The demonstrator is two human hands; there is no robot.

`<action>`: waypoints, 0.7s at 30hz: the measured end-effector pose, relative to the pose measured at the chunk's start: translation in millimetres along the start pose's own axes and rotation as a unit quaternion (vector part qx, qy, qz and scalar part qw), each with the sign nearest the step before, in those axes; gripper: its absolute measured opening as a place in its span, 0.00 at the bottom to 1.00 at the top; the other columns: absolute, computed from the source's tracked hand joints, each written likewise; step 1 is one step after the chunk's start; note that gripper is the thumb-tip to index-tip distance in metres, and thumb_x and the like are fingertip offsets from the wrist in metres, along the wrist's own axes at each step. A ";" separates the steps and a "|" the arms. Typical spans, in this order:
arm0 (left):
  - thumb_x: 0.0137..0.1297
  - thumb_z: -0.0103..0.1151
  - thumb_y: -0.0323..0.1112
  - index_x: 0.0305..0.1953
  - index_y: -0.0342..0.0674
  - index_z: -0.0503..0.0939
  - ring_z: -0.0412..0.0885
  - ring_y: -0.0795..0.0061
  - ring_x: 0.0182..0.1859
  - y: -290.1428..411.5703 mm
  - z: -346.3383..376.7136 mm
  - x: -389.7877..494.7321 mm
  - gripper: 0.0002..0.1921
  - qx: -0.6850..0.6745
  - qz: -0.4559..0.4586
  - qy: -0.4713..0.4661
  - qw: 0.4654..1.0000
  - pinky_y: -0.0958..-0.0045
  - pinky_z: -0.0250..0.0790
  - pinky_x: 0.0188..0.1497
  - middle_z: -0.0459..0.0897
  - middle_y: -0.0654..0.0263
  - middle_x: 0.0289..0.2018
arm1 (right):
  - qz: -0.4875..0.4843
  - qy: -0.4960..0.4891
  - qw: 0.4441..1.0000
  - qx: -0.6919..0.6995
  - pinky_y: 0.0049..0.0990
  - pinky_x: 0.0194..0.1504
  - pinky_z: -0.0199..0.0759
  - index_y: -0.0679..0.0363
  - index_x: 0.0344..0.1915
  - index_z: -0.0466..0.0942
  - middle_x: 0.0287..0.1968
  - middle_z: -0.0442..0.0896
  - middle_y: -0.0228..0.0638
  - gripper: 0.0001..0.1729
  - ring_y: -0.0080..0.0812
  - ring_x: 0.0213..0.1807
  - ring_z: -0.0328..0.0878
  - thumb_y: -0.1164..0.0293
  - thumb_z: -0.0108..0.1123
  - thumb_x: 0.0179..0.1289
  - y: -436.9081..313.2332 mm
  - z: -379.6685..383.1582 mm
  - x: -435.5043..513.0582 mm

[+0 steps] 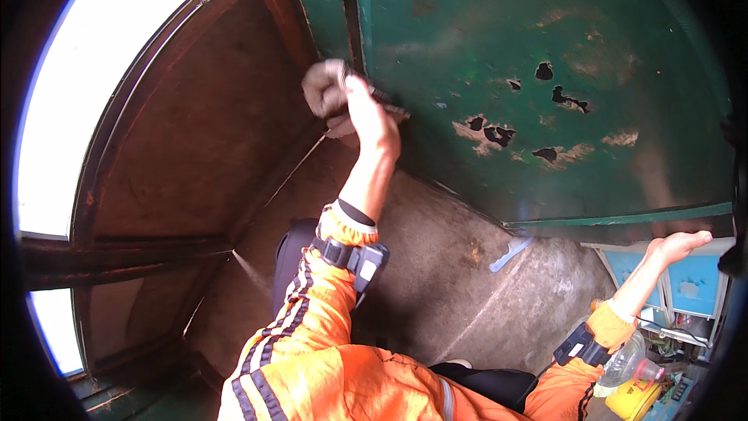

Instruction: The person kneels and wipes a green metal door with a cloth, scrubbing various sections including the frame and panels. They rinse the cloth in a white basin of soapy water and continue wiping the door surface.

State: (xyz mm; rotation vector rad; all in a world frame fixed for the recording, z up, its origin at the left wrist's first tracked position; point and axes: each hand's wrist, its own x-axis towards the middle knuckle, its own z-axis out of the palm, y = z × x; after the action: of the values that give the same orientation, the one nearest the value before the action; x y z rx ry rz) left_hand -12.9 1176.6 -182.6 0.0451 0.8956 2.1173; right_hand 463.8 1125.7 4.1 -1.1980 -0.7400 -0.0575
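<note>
My left hand [374,120] holds a grey-brown rag [327,90], blurred, against the hinge-side edge of a green metal door [444,23]. Rusty holes with bare patches pierce the door's painted face. At the door's opposite edge is my right hand [675,247], its thumb pointing outward along the edge. The fingers of that hand are hidden behind the door. Both forearms wear orange sleeves with black devices strapped near the wrists.
A dark reddish-brown panel [193,128] stands on the left. On the concrete floor [432,280] lies a light-blue plastic-handled tool [509,254]. Lower right are a blue-panelled cabinet [692,283], a clear plastic bottle [628,365] and a yellow container [634,400].
</note>
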 end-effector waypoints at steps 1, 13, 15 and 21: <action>0.81 0.45 0.49 0.73 0.33 0.60 0.55 0.61 0.77 7.7 19.8 -6.0 0.31 0.100 0.101 -0.030 0.989 0.61 0.46 0.78 0.54 0.50 0.77 | 0.001 0.007 1.000 -0.004 0.36 0.82 0.35 0.64 0.80 0.46 0.84 0.44 0.44 0.51 0.40 0.84 0.44 0.35 0.39 0.76 -1.8 1.0 -1.0; 0.80 0.35 0.63 0.80 0.37 0.43 0.35 0.45 0.81 -57.3 -87.9 74.9 0.42 0.352 0.223 0.078 0.906 0.52 0.28 0.81 0.36 0.43 0.80 | 0.004 -0.021 0.999 0.026 0.47 0.78 0.53 0.61 0.75 0.60 0.77 0.61 0.41 0.49 0.46 0.77 0.59 0.31 0.31 0.75 -21.7 7.7 -14.0; 0.78 0.29 0.68 0.80 0.37 0.45 0.36 0.48 0.81 -82.6 -124.4 87.6 0.44 0.351 0.104 0.119 0.923 0.53 0.30 0.81 0.38 0.47 0.81 | -0.017 -0.019 1.000 -0.002 0.49 0.77 0.56 0.59 0.74 0.62 0.76 0.64 0.41 0.48 0.46 0.75 0.62 0.30 0.31 0.75 -21.0 7.0 -12.4; 0.76 0.28 0.72 0.78 0.38 0.51 0.52 0.54 0.78 -96.2 -172.6 98.0 0.45 0.105 -0.315 0.200 0.922 0.57 0.50 0.76 0.50 0.53 0.79 | -0.028 -0.046 0.998 0.042 0.49 0.75 0.59 0.58 0.71 0.66 0.74 0.67 0.40 0.47 0.46 0.73 0.65 0.30 0.33 0.75 -14.3 7.4 -6.0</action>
State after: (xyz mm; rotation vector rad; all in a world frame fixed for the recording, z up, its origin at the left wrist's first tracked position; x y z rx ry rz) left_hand -68.5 1184.4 -395.8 -0.5173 1.1828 1.4375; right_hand 449.6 1124.5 13.8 -1.1048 -0.8488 -0.0165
